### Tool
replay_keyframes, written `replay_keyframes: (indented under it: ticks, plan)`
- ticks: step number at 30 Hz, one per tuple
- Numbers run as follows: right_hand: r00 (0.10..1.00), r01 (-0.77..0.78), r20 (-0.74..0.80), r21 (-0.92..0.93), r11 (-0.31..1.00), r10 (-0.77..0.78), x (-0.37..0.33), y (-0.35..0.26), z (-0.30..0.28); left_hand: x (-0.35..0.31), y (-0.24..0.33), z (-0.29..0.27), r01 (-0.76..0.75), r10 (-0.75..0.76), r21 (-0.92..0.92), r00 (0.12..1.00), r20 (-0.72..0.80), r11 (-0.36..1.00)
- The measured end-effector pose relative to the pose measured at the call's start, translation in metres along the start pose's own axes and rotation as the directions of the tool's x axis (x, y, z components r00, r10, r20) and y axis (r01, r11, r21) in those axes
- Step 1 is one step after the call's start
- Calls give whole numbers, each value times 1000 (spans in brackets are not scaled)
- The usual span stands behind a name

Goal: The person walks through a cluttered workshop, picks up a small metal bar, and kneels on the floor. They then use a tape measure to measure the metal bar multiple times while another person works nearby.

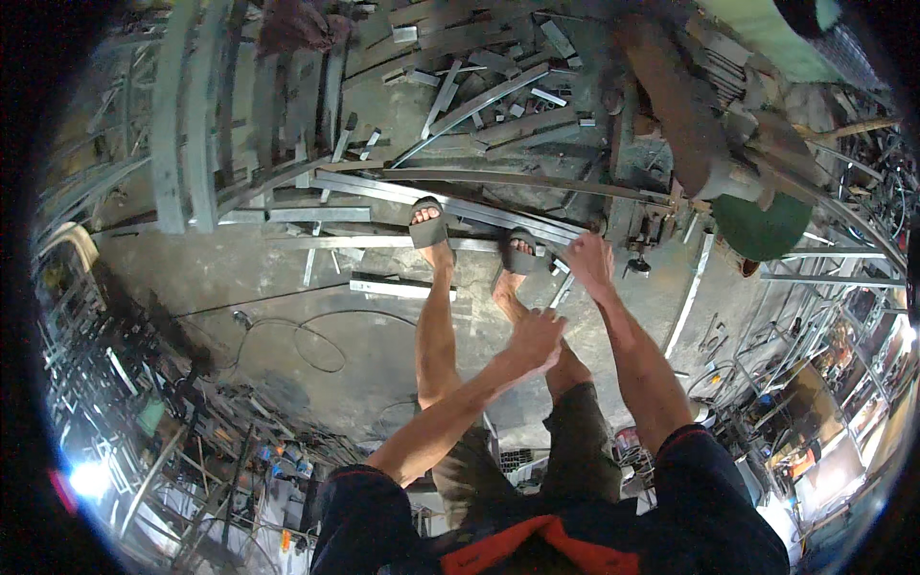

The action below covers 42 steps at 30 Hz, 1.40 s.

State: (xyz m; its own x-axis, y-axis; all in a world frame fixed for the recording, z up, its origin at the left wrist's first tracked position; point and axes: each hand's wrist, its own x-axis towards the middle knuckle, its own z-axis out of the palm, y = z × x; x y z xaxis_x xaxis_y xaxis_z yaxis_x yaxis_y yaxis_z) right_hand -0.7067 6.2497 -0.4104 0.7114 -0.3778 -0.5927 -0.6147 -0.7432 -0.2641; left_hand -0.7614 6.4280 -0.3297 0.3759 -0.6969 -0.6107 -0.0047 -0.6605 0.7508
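My left hand (537, 340) is closed, its fingers curled, in front of my right shin. Farther out and to the right is my right hand (587, 259), also with bent fingers, at the right end of long square metal tubes (460, 207) in the picture. Whether it touches them I cannot tell. A short, thin light metal strip (563, 291) shows between the two hands; I cannot make out whether either holds it. My sandalled feet (428, 222) are on or beside the tubes lying on the floor.
Loose metal offcuts (498, 115) are scattered at the far side. Tall metal profiles (187, 125) stand at the left. A thin cable (321, 359) loops on the concrete floor (268, 345). A green disc (764, 227) and a brown machine part (671, 105) are at the right.
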Motion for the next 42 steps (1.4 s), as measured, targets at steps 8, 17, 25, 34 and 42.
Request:
replay_keyframes:
  ticks: [8,17,25,34,42]
  plan:
    - [989,135,80,-160,978,-124,175,-110,79,70,-23,14,-89,89,8,995,-36,996]
    - [919,391,91,-304,869,-383,275,-147,146,94,-29,-17,-110,159,-237,967,201,965]
    - [867,477,79,-420,772,-492,337,-164,177,106,-34,-31,-72,128,-212,957,261,975]
    - [889,458,172,-370,809,-425,328,-163,168,103,-44,-50,-86,135,-203,960,245,975]
    - [923,383,111,-342,858,-368,309,-157,167,102,-54,-35,-134,180,-298,975,132,945]
